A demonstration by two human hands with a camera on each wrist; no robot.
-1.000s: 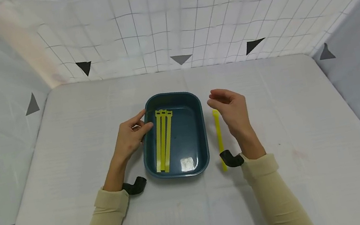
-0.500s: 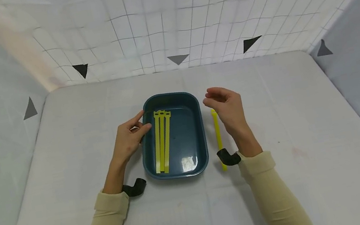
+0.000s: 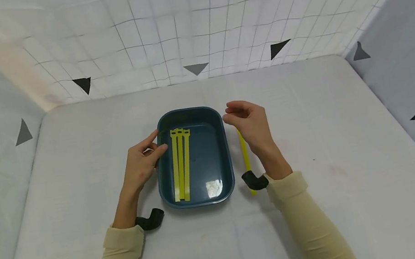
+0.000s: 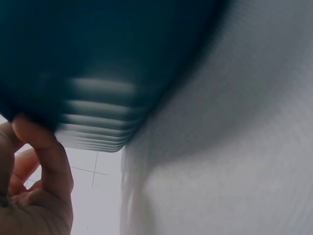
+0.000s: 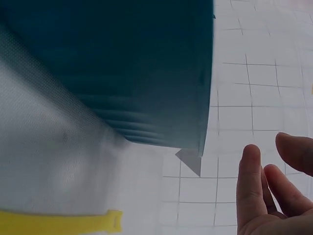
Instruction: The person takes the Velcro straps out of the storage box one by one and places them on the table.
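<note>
My left hand (image 3: 138, 164) grips the left rim of a dark teal plastic tray (image 3: 209, 159), thumb over the edge and fingers outside. Inside the tray, along its left side, lie three flat yellow strap ties (image 3: 181, 166) with slotted heads, fanned slightly. Another yellow strap tie (image 3: 245, 155) lies lengthwise on the table just right of the tray, partly covered by my right hand and wrist mount. My right hand (image 3: 253, 128) hovers by the tray's upper right rim, fingers loosely bent. In the right wrist view its thumb and fingers are apart with nothing between them.
A white-covered table (image 3: 340, 198) extends around the tray. Behind it hangs a white gridded sheet (image 3: 188, 21) with dark triangles, and pale sheets hang at both sides. A black wrist mount (image 3: 255, 181) juts from the right wrist, another (image 3: 151, 219) from the left.
My right hand has moved a little left, closer to the tray's rim. The head view has shifted slightly. Left hand, tray and strap ties keep their places relative to each other.
</note>
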